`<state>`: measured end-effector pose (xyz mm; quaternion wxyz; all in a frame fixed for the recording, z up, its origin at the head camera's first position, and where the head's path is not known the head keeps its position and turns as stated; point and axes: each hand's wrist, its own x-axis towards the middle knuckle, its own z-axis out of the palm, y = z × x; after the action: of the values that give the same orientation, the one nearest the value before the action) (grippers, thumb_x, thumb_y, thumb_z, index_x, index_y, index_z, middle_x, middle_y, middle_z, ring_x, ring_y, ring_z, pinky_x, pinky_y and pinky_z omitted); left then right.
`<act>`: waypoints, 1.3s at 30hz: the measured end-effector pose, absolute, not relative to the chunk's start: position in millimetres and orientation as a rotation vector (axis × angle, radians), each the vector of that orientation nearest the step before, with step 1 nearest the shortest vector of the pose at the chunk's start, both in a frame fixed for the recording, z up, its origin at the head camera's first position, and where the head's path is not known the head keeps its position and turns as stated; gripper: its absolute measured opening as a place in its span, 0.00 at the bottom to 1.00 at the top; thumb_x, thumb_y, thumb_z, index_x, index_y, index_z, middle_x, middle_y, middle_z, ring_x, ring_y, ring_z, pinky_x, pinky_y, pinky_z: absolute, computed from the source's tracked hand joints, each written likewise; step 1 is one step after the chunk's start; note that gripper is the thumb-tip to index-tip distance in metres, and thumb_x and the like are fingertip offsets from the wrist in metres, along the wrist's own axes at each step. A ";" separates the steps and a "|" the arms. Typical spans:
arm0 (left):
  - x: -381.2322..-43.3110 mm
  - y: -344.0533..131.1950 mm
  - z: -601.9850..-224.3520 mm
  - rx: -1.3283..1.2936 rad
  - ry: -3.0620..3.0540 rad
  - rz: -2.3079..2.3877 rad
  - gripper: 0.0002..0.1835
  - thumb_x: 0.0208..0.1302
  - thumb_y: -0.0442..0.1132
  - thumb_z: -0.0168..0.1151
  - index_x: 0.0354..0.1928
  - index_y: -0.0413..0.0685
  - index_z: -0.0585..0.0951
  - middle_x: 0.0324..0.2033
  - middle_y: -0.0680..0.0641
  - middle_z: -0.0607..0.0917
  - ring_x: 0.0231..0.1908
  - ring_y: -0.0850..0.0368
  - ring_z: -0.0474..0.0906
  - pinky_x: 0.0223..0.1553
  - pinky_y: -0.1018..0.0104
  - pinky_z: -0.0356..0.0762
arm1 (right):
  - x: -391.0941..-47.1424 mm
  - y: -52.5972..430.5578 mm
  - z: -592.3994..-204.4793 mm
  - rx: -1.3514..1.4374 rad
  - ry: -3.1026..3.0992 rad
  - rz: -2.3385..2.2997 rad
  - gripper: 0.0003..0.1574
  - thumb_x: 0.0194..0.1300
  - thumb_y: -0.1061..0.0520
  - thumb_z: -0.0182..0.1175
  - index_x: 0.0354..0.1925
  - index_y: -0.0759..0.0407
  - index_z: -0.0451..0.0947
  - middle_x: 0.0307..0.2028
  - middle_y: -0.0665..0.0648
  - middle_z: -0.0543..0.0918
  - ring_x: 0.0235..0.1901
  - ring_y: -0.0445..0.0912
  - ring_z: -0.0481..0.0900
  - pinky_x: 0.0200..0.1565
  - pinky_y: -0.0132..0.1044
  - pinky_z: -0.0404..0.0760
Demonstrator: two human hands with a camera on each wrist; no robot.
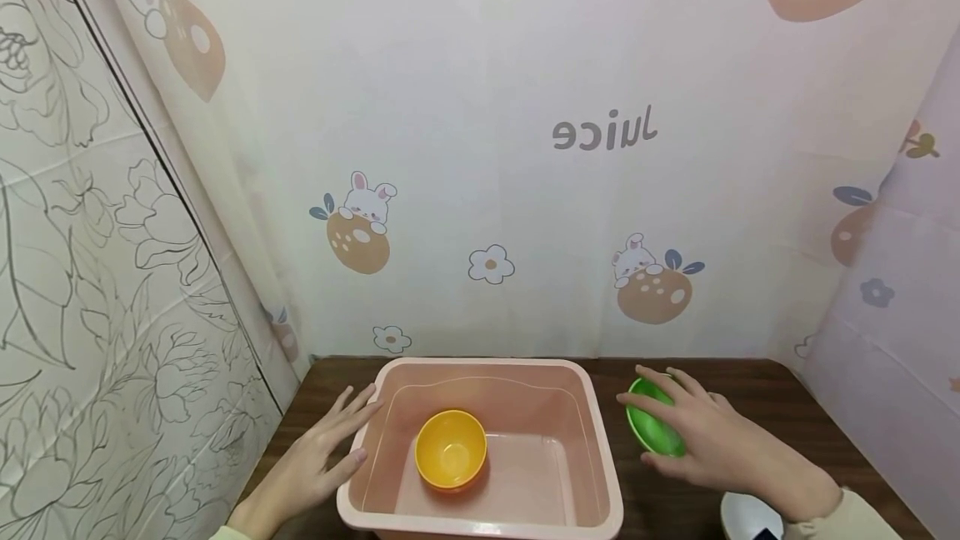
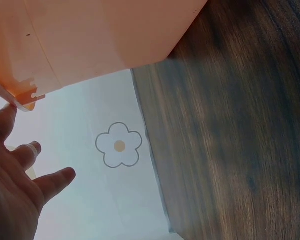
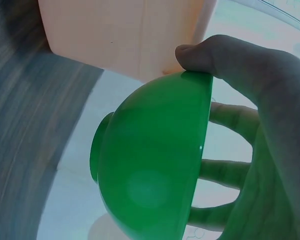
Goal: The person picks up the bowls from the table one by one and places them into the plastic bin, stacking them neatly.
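A green bowl (image 1: 654,427) is gripped by its rim in my right hand (image 1: 693,427), to the right of the pink tub. The right wrist view shows the bowl (image 3: 150,155) side-on, thumb at one side of the rim and the other fingers along the mouth. My left hand (image 1: 318,452) touches the left rim of the pink tub (image 1: 480,363) with its fingers spread fairly straight. In the left wrist view, that hand (image 2: 15,170) has fingertips at the tub's edge. Inside the tub, toward its left, stands a yellow bowl (image 1: 450,450).
A white round object (image 1: 750,515) lies at the lower right under my right forearm, partly cut off. The dark wooden table (image 1: 675,507) ends at a patterned curtain (image 1: 487,148) behind. More curtain hangs on both sides.
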<state>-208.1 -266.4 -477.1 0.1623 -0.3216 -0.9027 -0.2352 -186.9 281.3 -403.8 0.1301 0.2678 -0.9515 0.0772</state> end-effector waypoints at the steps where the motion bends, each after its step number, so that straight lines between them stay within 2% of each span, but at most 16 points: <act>1: -207.9 -266.3 -477.2 -0.917 -2.578 -0.675 0.33 0.70 0.43 0.63 0.76 0.58 0.70 0.78 0.50 0.66 0.79 0.44 0.54 0.57 0.25 0.74 | -186.9 281.1 -402.7 0.780 -2.761 0.226 0.41 0.50 0.36 0.77 0.63 0.36 0.79 0.70 0.60 0.71 0.61 0.71 0.74 0.38 0.65 0.82; 8: -207.6 -266.1 -478.4 -0.920 -2.576 -0.676 0.33 0.70 0.43 0.64 0.76 0.58 0.69 0.78 0.49 0.66 0.80 0.47 0.54 0.57 0.26 0.74 | -187.4 280.7 -393.3 0.785 -2.715 0.180 0.43 0.49 0.38 0.78 0.64 0.36 0.79 0.70 0.59 0.71 0.61 0.69 0.74 0.38 0.65 0.82; 15: -209.0 -267.9 -478.8 -0.916 -2.580 -0.687 0.33 0.71 0.43 0.63 0.77 0.59 0.69 0.78 0.50 0.65 0.80 0.50 0.53 0.57 0.25 0.74 | -191.1 277.4 -379.1 0.796 -2.754 0.169 0.41 0.51 0.35 0.76 0.64 0.33 0.78 0.71 0.58 0.70 0.61 0.63 0.73 0.37 0.56 0.81; 22: -208.2 -267.6 -478.8 -0.912 -2.580 -0.681 0.33 0.70 0.43 0.63 0.76 0.59 0.69 0.78 0.50 0.66 0.80 0.50 0.53 0.57 0.26 0.74 | -192.9 274.2 -370.3 0.809 -2.671 0.127 0.41 0.50 0.38 0.78 0.63 0.36 0.79 0.70 0.58 0.71 0.60 0.59 0.73 0.36 0.51 0.79; 28: -208.6 -266.7 -479.5 -0.892 -2.578 -0.710 0.33 0.71 0.43 0.63 0.76 0.60 0.70 0.78 0.51 0.66 0.79 0.47 0.55 0.58 0.26 0.74 | -194.7 269.7 -364.0 0.837 -2.630 0.135 0.42 0.49 0.40 0.78 0.63 0.38 0.79 0.70 0.60 0.71 0.60 0.61 0.73 0.36 0.52 0.81; 35: -209.1 -267.0 -479.0 -0.904 -2.583 -0.676 0.33 0.71 0.44 0.63 0.76 0.59 0.69 0.78 0.50 0.66 0.79 0.46 0.55 0.56 0.26 0.74 | -197.0 262.8 -355.6 0.842 -2.626 0.160 0.42 0.51 0.41 0.78 0.64 0.38 0.79 0.72 0.60 0.68 0.63 0.67 0.71 0.39 0.63 0.83; 39: -208.6 -267.0 -479.3 -0.906 -2.582 -0.676 0.33 0.71 0.43 0.63 0.77 0.59 0.69 0.78 0.50 0.66 0.79 0.44 0.56 0.56 0.26 0.74 | -199.2 257.7 -351.1 0.847 -2.650 0.171 0.41 0.53 0.41 0.77 0.65 0.38 0.79 0.73 0.60 0.67 0.65 0.68 0.70 0.40 0.63 0.83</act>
<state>-208.6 -267.0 -479.3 0.1610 -0.3172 -0.9041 -0.2366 -199.2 257.7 -351.1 0.1765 0.2990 -0.9358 0.0605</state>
